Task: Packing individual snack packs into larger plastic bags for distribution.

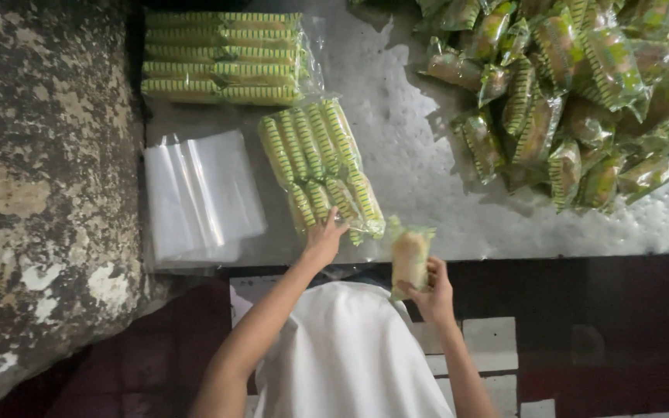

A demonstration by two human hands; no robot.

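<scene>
While the left hand (325, 240) rests with fingers curled on the near, open end of a clear bag partly filled with wrapped snacks (321, 166), the right hand (431, 292) is closed around a single wrapped snack (409, 259) at the near edge of the metal table (420, 166).

Progress, as judged from the layout: one sealed or filled pack (222, 58) lies at the far left of the table, finished by the look of it. The bag under the left hand holds two rows, the far row full and the near row about four pieces in (exact count hard to read through the film). A stack of empty clear bags (201, 193) lies just beside it on the left, and a large loose heap of wrapped snacks (582, 93) sits well apart at the far right, so most of the stock appears unpacked.

Orientation: the held snack stands nearly upright in view, long axis running away from the person, roughly parallel to the pieces already in the bag, its crimped top end pointing toward the bag mouth.
</scene>
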